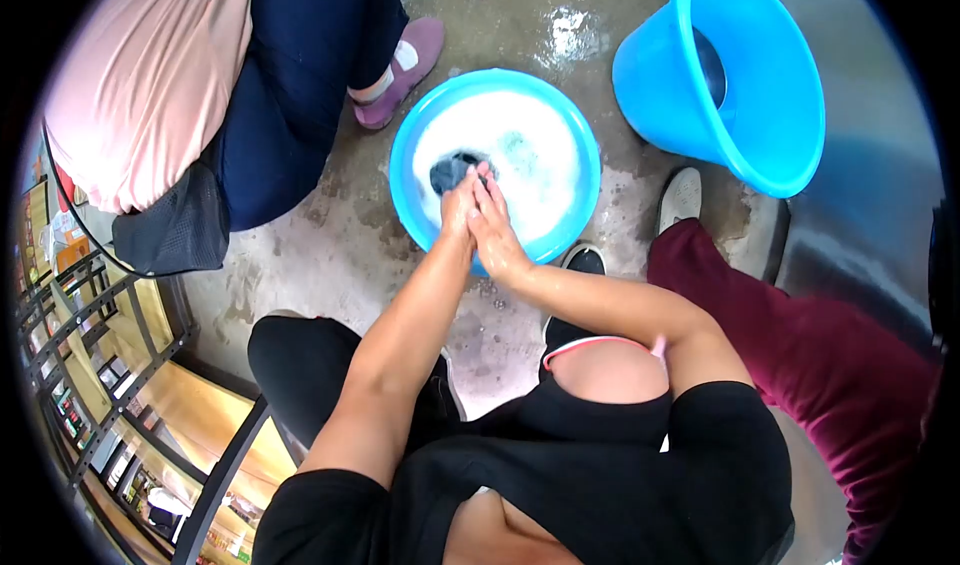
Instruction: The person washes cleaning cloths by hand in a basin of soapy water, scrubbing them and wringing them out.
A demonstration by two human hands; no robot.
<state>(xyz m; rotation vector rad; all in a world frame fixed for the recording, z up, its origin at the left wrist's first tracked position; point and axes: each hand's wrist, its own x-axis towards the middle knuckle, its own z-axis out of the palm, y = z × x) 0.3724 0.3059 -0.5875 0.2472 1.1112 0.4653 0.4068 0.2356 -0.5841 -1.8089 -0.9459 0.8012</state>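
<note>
A round blue basin [583,210] on the floor is filled with white suds. At its left side, a dark wet cloth [452,173] shows above the foam. My left hand [459,203] and my right hand [494,227] are pressed together over the near part of the basin, fingers closed around one end of the dark cloth. The rest of that cloth lies in the suds just beyond my fingertips. Where the fingers meet, the details are partly hidden.
A tall blue tub [640,85] stands tilted at the upper right. A person in dark trousers [290,85] sits at the upper left, near a black mesh bag [180,223]. Another person's maroon-clad leg [780,335] is at the right. Metal shelving [125,395] stands lower left.
</note>
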